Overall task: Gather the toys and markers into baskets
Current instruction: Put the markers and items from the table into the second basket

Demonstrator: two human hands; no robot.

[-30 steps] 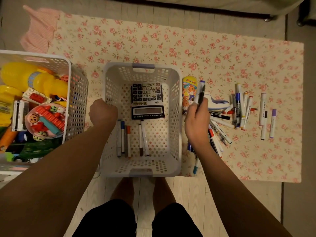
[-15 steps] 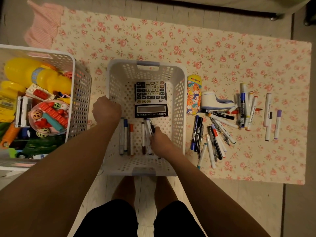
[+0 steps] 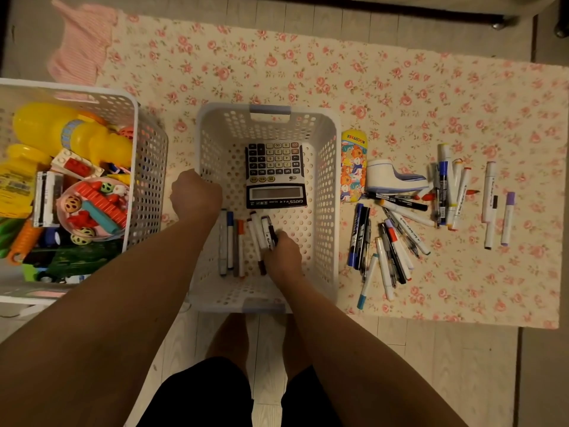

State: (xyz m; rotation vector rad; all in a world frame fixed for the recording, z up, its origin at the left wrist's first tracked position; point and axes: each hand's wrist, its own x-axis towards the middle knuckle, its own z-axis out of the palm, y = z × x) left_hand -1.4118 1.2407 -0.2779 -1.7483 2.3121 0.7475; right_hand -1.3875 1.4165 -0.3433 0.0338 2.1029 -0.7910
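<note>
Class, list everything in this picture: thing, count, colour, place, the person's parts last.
middle basket: one, white, on cloth
calculator: one, black, in middle basket
sorted markers: several, mixed, in middle basket
left basket: one, white, far left
toys: many, mixed, in left basket
loose markers: many, mixed, on cloth, right
pencil case: one, orange, beside middle basket
shoe-shaped thing: one, white, beside pencil case
cloth: one, rose-patterned, under middle basket
garment: one, pink, cloth's far left corner
left hand: one, grips middle basket's left rim
right hand: one, in middle basket, holds black marker
legs: two, bottom centre
</note>
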